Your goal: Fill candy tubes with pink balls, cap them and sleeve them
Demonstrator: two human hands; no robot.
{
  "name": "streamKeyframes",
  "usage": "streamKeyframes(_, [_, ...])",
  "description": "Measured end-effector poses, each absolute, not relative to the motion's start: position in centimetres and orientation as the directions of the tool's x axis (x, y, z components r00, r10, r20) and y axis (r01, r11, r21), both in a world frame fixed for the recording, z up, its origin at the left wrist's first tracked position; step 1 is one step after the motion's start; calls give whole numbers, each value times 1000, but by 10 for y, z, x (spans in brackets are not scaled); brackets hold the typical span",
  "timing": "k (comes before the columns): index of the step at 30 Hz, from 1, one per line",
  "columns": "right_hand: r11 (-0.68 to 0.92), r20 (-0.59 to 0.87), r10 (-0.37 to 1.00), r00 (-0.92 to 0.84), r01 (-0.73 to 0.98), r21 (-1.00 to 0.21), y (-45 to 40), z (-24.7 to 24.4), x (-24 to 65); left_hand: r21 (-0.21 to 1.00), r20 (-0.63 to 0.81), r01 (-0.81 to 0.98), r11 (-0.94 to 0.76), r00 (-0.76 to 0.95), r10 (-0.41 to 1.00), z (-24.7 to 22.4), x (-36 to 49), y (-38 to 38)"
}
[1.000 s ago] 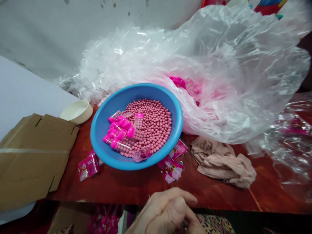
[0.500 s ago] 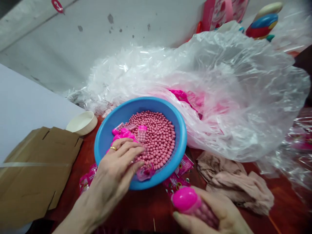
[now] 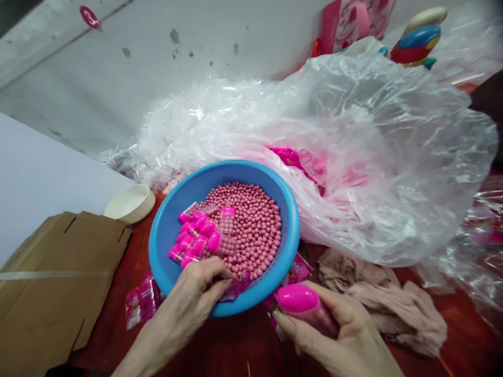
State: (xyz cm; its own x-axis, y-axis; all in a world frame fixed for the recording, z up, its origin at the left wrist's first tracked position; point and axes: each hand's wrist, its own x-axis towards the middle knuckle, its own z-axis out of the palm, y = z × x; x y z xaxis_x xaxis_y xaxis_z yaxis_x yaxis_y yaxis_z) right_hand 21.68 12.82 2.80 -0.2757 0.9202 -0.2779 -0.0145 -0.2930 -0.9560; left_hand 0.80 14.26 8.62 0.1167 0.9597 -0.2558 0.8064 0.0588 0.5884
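Crumpled plastic sheeting [image 3: 377, 173], flattened cardboard [image 3: 58, 277]

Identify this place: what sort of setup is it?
Probably a small hand-packing workspace for sweets. A blue plastic basin holds loose pink candy-like balls and pink-capped clear tubes, and a large clear plastic bag is heaped behind it. Small filled packets lie on the red tabletop.

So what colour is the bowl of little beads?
The bowl is bright blue, clearest in the head view.
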Motion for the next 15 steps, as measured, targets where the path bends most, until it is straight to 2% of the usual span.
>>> streamKeyframes(4, [-257,-259,942,-215,37,-966,128,31,212,629,-74,775,66,-25,997,80,14,138])
streamKeyframes(7, [-277,-267,946,-186,-28,-961,126,39,205,620,190,783,-51,-86,978,76,18,123])
streamKeyframes(9, [-211,-199,968,-154,-61,-976,124,43,198,521,422,842,-137,-115,899,75,17,110])
streamKeyframes(11, [-84,-74,991,-114,-84,-993,121,45,191,346,576,920,-183,-54,816,75,12,98])
streamKeyframes(13, [86,93,992,-80,-83,-993,117,43,183,205,567,936,-287,126,814,77,4,89])
streamKeyframes(15, [247,251,966,-63,-55,-967,113,36,175,169,541,920,-353,212,814,77,-1,84])
